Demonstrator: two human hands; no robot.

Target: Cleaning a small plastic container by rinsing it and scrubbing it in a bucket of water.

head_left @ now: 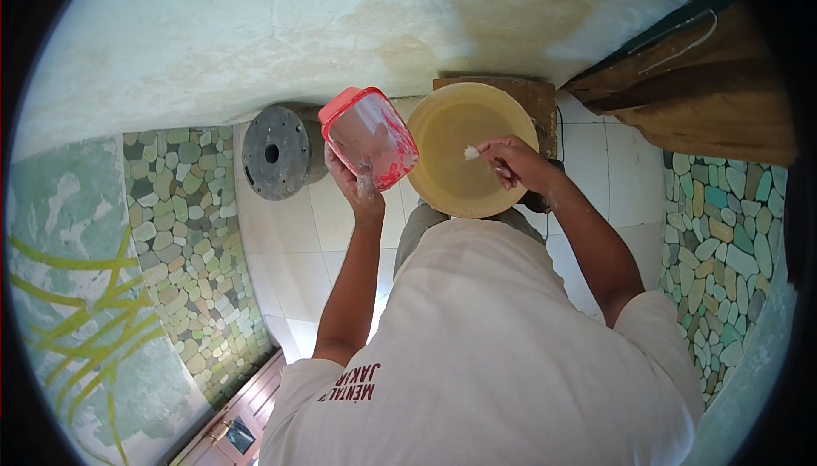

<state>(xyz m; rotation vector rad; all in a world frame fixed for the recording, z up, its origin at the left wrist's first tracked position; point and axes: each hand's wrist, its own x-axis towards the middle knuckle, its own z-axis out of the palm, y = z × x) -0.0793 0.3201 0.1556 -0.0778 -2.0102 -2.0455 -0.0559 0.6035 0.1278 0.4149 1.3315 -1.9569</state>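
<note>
Left hand [356, 183] tilts red-rimmed container [369, 137], long axis slanting up-left, mouth toward camera.

The light is soft and bright, like daytime. A faint shadow lies on the white wall [255, 32] above the yellow basin [464, 164]. Lines near the round black rim bend, and it looks a little blurry there.

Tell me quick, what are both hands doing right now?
Left hand: closed, holding a tilted clear container with red lid.
Right hand: closed, pinching a small white lump over the yellow basin.
</note>
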